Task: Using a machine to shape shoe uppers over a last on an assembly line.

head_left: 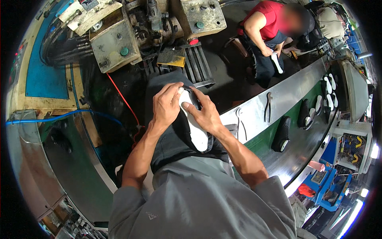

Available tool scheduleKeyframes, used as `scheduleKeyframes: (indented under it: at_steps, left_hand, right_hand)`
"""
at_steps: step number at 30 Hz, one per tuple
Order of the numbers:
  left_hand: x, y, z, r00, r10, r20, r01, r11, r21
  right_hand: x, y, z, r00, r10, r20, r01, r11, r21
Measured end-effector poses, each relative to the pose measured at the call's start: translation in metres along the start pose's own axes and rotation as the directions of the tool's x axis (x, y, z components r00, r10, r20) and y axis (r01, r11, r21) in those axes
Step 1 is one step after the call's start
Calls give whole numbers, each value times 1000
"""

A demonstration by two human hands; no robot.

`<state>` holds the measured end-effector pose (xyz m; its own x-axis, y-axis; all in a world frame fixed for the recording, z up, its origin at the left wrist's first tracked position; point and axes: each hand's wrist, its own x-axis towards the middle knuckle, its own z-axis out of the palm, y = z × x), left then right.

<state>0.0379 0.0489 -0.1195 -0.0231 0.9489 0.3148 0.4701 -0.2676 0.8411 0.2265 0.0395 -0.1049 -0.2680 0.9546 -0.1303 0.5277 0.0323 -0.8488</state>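
Observation:
On my lap lies a black shoe upper (183, 129) with its long white insole board (195, 130) facing up. My left hand (167, 102) grips the far end of it, fingers curled over the edge and thumb on the white surface. Wrapped round the right side, my right hand (205, 114) presses its thumb on the white surface while its fingers lie along the black rim. The underside of the shoe upper is hidden.
Two pairs of pliers (268, 106) lie on the metal ledge to my right. Black shoes (281, 133) and white-bottomed pieces sit on the green conveyor belt (260, 145). Ahead stands a machine with control boxes (115, 44). A co-worker (262, 24) in red holds a similar white-bottomed piece.

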Motion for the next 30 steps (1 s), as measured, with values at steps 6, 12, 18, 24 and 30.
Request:
scheduleKeyframes:
  at_steps: [6,12,18,24,30]
  left_hand:
    - [-14,-8,13,995,46,-88,-42,998,38]
    - [-23,-9,26,836,-512,199,529,654,-541]
    - [-16,-19,6,762,-483,430,644,497,-582]
    - [0,-28,-15,724,-399,563,669,607,-429]
    - [14,-32,20,922,-238,306,334,889,-314]
  right_hand:
    - [-5,8,9,997,-39,-72,42,998,35]
    - [5,32,4,994,59,-89,-54,997,50]
    - [8,35,3,995,91,-31,-89,994,57]
    - [10,33,2,985,159,62,-166,977,135]
    - [8,26,1,994,103,-45,-102,994,29]
